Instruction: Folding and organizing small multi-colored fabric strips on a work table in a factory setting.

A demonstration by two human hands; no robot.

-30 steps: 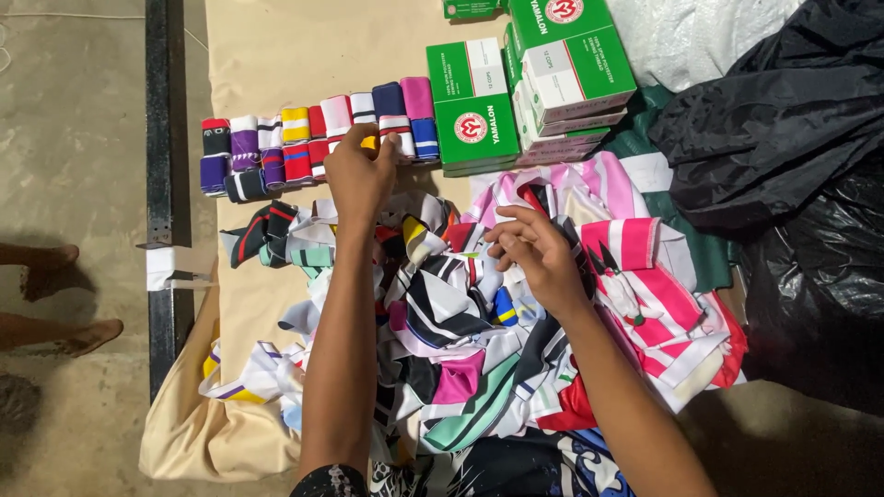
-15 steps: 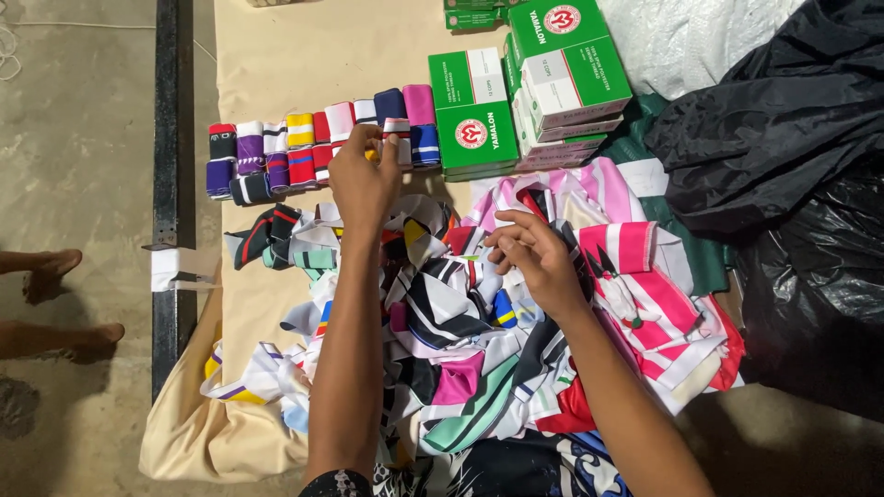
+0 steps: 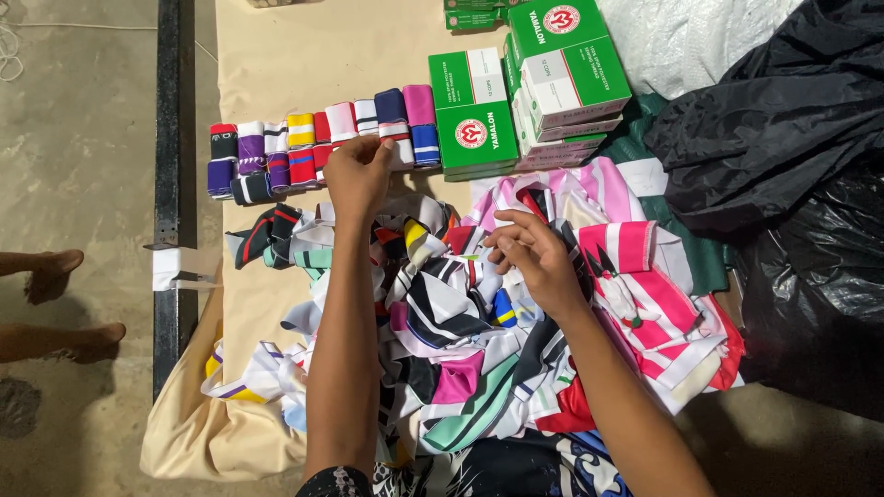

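My left hand (image 3: 357, 175) reaches forward to a row of small folded fabric rolls (image 3: 276, 152) in purple, white, yellow, red, pink and blue. Its curled fingers rest against the near edge of the row, and what they hold is hidden. My right hand (image 3: 534, 253) lies on a loose pile of patterned fabric pieces (image 3: 460, 350) in pink, black, white, mint and red. Its thumb and fingers pinch a piece at the top of the pile.
Green and white boxes (image 3: 470, 115) stand behind the pile, beside a taller stack (image 3: 566, 64). Black plastic bags (image 3: 783, 120) fill the right. A beige cloth (image 3: 304, 55) covers the surface. At left run a black rail (image 3: 168, 184) and another person's feet (image 3: 55, 276).
My left hand has sunk slightly onto the row of rolls, and the yellow bit at its fingertips is gone from sight. My right hand stays on the pile.
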